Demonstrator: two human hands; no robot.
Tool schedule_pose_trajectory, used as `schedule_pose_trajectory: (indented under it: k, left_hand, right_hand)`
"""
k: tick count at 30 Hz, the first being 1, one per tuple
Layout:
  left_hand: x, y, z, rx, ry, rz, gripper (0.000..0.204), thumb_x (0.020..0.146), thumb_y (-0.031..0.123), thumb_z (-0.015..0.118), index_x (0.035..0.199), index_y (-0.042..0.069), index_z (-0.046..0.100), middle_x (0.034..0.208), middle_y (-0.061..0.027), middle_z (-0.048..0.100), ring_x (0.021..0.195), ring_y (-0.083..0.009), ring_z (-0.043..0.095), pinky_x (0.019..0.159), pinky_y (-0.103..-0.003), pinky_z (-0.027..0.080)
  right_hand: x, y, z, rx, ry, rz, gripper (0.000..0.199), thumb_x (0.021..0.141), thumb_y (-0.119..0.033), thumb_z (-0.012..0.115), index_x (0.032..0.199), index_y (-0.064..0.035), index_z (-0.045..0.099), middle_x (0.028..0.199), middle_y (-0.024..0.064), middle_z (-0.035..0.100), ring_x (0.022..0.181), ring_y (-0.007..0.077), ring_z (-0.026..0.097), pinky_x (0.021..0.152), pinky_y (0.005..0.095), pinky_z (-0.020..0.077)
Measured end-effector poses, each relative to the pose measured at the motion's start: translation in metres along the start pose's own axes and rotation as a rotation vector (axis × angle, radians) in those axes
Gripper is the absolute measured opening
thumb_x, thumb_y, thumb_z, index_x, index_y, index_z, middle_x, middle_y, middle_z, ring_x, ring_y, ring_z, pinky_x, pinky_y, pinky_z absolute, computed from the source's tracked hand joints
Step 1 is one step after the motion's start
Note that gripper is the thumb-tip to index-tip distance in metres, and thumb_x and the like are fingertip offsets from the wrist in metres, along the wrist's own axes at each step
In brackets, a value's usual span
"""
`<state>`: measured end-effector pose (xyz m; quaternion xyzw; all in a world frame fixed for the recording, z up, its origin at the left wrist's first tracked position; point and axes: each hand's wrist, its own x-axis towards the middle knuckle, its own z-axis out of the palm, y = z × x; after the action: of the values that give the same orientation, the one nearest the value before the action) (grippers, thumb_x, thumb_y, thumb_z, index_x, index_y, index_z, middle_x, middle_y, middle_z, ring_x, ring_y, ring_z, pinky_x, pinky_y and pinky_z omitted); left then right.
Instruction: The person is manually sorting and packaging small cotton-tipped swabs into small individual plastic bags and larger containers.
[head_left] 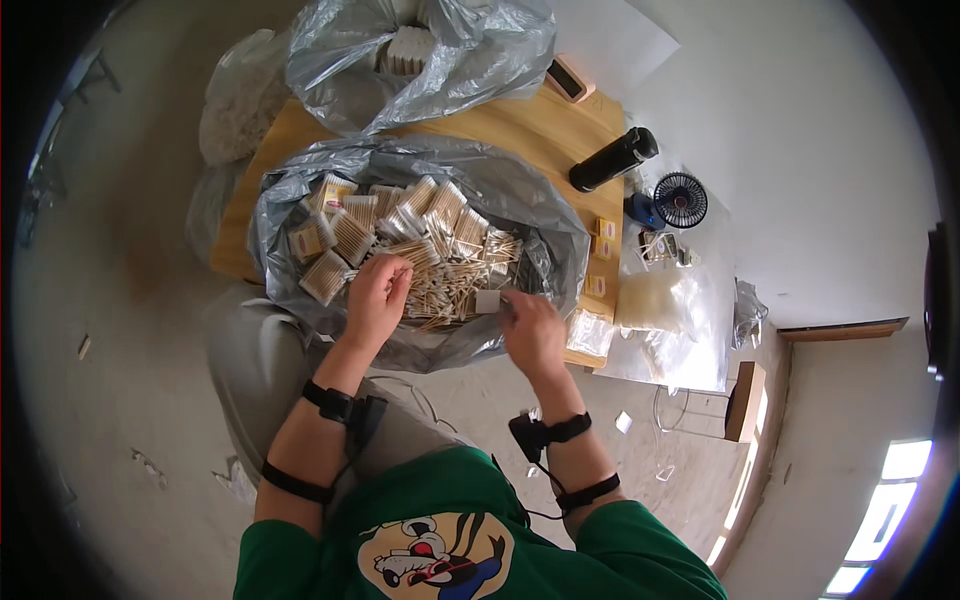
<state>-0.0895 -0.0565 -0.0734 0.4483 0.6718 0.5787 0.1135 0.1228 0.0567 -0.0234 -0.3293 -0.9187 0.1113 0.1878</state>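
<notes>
A grey plastic bag (540, 215) lies opened wide on the table, full of wooden cotton swabs (445, 288). Some swabs are in flat bundles, others lie loose in a heap. My left hand (378, 300) is over the near side of the heap, fingers curled and pressed together beside the swab tips. What they pinch, if anything, is hidden. At the right side of the heap my right hand (535, 330) is closed, its fingertips at the edge of a small white square card (488, 301). A few bundles at the left have yellow paper labels (336, 192).
Behind is another grey bag (330, 80) with white-tipped bundles. On the wooden table (490, 118) stand a black bottle (613, 160) and small yellow boxes (603, 238). A small fan (680, 200) and clear plastic bags (665, 300) are at the right.
</notes>
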Motion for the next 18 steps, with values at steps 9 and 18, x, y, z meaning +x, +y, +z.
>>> schedule_pose_trajectory:
  k: [9, 18]
  left_hand:
    - [0.003, -0.001, -0.004, -0.058, 0.030, -0.069, 0.008, 0.088, 0.004, 0.058, 0.095, 0.003, 0.058, 0.085, -0.0066, 0.058, 0.064, -0.0150, 0.053, 0.058, -0.026, 0.044]
    - [0.005, -0.001, -0.006, -0.020, 0.060, -0.098, 0.007, 0.088, 0.004, 0.057, 0.095, 0.003, 0.058, 0.086, -0.0074, 0.058, 0.068, -0.0180, 0.056, 0.059, -0.028, 0.047]
  right_hand:
    - [0.011, 0.003, 0.049, -0.128, -0.301, 0.313, 0.042, 0.081, -0.034, 0.063, 0.108, -0.0059, 0.046, 0.081, 0.0193, 0.064, 0.081, 0.0373, 0.063, 0.070, 0.0462, 0.0492]
    - [0.003, 0.021, 0.005, 0.440, 0.024, 0.553, 0.021, 0.085, -0.009, 0.062, 0.102, -0.0032, 0.051, 0.064, 0.0095, 0.057, 0.063, 0.0188, 0.062, 0.056, 0.0301, 0.0472]
